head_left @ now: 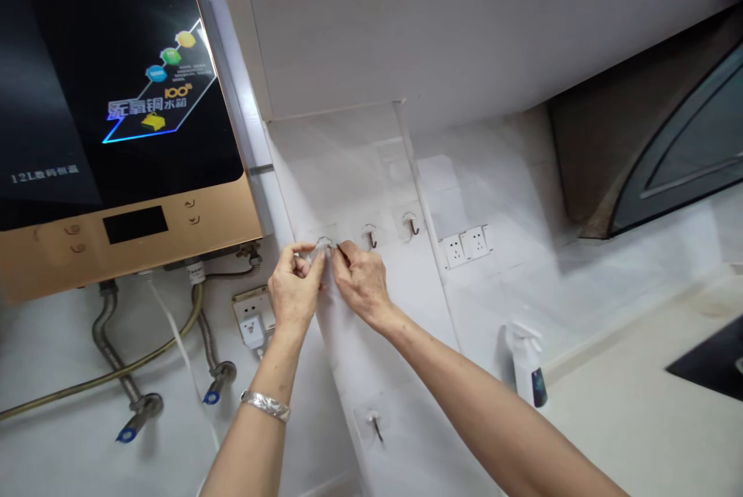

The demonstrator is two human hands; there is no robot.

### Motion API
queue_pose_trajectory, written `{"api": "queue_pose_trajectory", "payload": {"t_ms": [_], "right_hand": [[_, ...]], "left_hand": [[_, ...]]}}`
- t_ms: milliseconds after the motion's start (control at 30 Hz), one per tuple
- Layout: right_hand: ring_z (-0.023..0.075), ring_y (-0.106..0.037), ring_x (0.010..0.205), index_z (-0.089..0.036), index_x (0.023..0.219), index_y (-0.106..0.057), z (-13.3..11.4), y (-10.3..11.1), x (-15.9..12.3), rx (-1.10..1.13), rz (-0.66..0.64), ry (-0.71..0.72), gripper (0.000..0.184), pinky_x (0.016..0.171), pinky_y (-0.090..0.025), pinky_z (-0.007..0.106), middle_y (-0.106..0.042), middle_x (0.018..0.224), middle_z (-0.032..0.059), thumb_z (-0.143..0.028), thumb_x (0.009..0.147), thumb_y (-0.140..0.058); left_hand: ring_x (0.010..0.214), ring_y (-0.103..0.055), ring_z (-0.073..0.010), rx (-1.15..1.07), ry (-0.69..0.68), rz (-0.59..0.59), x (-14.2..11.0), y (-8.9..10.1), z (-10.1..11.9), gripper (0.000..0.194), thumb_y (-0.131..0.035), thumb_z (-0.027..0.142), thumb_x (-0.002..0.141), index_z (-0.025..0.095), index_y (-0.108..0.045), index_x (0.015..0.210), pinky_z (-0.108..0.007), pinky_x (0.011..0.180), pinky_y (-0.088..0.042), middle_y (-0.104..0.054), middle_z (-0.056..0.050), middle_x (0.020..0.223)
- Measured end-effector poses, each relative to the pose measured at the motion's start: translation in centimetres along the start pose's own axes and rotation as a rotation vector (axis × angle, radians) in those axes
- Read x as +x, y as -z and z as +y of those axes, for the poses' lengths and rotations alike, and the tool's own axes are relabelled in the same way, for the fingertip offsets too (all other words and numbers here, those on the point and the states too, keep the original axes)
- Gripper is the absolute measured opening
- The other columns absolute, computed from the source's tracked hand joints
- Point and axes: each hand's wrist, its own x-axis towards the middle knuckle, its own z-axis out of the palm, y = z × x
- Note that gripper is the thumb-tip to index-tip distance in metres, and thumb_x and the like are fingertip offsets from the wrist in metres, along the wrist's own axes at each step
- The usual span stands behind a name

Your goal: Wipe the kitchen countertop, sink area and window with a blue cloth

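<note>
I'm pinching the clear hook (321,245), likely light and slippery, at twelve o'clock with my left hand (296,288) and right hand (361,282), fingertips tight on its edges.

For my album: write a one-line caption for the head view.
Left hand and right hand pinch a clear adhesive hook on the tiled wall beside a water heater.

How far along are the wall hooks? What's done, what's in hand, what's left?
Done: a hook, a second hook and a lower hook are on the tiled wall. In hand: the left hand and right hand pinch a clear hook. Left: no spare hooks show.
</note>
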Motion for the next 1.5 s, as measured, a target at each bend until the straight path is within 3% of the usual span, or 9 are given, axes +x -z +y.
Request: {"api": "queue_pose_trajectory", "payload": {"t_ms": [333,500,700,867,1067,1333,1500], "right_hand": [[0.0146,-0.057,0.061,-0.02,0.082,-0.065,-0.7,-0.3,-0.4,0.061,0.03,-0.073,0.028,0.059,-0.028,0.026,-0.068,0.069,0.0021,-0.027,0.1,-0.046],[0.0147,-0.06,0.062,-0.019,0.083,-0.064,-1.1,-0.8,-0.7,-0.014,0.068,-0.096,0.028,0.057,-0.026,0.025,-0.069,0.07,0.0033,-0.026,0.101,-0.044],[0.014,-0.058,0.055,-0.018,0.077,-0.063,-1.0,-1.5,-0.9,-0.062,0.133,-0.027,0.032,0.053,-0.022,0.026,-0.067,0.065,0.0044,-0.028,0.1,-0.044],[0.0148,-0.06,0.057,-0.018,0.076,-0.064,-1.2,-1.6,-0.8,-0.062,0.154,-0.056,0.031,0.054,-0.024,0.026,-0.068,0.065,0.0045,-0.029,0.099,-0.046],[0.0158,-0.062,0.062,-0.018,0.079,-0.064,-1.9,-1.2,-0.4,-0.11,0.095,-0.048,0.026,0.054,-0.026,0.026,-0.07,0.069,0.0055,-0.025,0.097,-0.047],[0.0197,-0.068,0.07,-0.015,0.094,-0.065,-2.6,0.4,0.3,-0.258,-0.128,0.034,0.023,0.054,-0.032,0.026,-0.074,0.082,0.0102,-0.024,0.099,-0.046],[0.0178,-0.067,0.067,-0.014,0.09,-0.064,-2.2,-0.1,0.3,-0.277,-0.097,0.101,0.023,0.054,-0.033,0.025,-0.073,0.077,0.0093,-0.02,0.099,-0.044]], "left_hand": [[0.044,-0.052,-0.0098,0.022,-0.002,0.042,0.2,-0.6,0.2,0.03,-0.069,0.052,0.081,0.029,-0.076,0.099,-0.025,0.054,-0.046,-0.041,0.008,0.052],[0.045,-0.052,-0.0091,0.033,-0.024,0.006,0.2,-0.4,-0.1,0.03,-0.063,0.05,0.086,0.029,-0.075,0.103,-0.025,0.055,-0.042,-0.045,0.008,0.053],[0.048,-0.047,-0.0098,0.07,-0.049,0.038,0.1,-0.4,0.2,0.027,-0.064,0.052,0.085,0.026,-0.067,0.095,-0.024,0.055,-0.041,-0.042,0.008,0.056],[0.05,-0.045,-0.0109,0.073,-0.027,0.019,0.0,-0.3,0.6,0.025,-0.063,0.05,0.085,0.027,-0.066,0.092,-0.024,0.057,-0.04,-0.042,0.008,0.055],[0.054,-0.043,-0.0117,0.079,-0.017,0.021,0.3,-0.2,0.7,0.021,-0.064,0.046,0.083,0.026,-0.067,0.09,-0.026,0.058,-0.037,-0.041,0.007,0.056],[0.055,-0.044,-0.0111,0.052,-0.006,0.007,0.2,-0.1,0.5,0.015,-0.061,0.038,0.086,0.025,-0.064,0.092,-0.024,0.06,-0.036,-0.042,0.008,0.056],[0.056,-0.043,-0.01,0.063,0.007,0.018,0.1,-0.3,0.5,0.009,-0.06,0.031,0.087,0.024,-0.062,0.092,-0.023,0.061,-0.035,-0.041,0.009,0.056]]}}
